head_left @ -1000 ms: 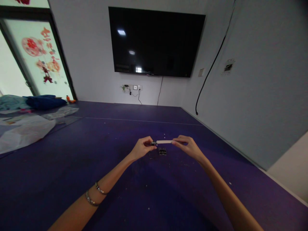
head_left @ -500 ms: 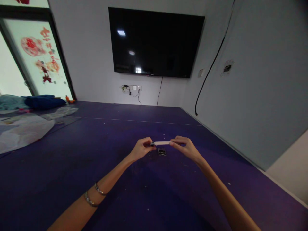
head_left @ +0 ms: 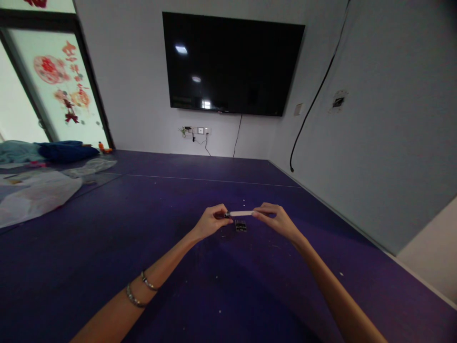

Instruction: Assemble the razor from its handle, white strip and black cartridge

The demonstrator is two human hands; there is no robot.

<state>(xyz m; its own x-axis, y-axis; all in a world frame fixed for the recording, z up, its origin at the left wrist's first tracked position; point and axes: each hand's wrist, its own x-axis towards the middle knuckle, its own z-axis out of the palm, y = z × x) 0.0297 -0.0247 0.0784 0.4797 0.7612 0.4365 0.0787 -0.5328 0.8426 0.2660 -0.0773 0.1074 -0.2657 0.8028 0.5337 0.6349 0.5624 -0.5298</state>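
Note:
A slim, pale stick-shaped tool (head_left: 242,214) with a dark, metallic-looking left end is held level between my two hands above the purple floor. My left hand (head_left: 210,221) pinches the dark end between thumb and fingers. At the pale right end, the thumb and fingertips of my right hand (head_left: 274,217) are closed on it. The tool's exact kind is too small to make out. Just below it on the floor lies a small dark case (head_left: 241,226) with lighter bits inside; its contents are unclear.
Small pale scraps are scattered over the purple floor (head_left: 171,295). Clear plastic sheeting (head_left: 44,195) and blue cloth (head_left: 67,151) lie at the left. A black cable (head_left: 314,100) hangs along the right wall, and a television (head_left: 233,64) is mounted ahead.
Almost nothing differs. The view has shifted very slightly, and both hands keep the same grip on the pale tool.

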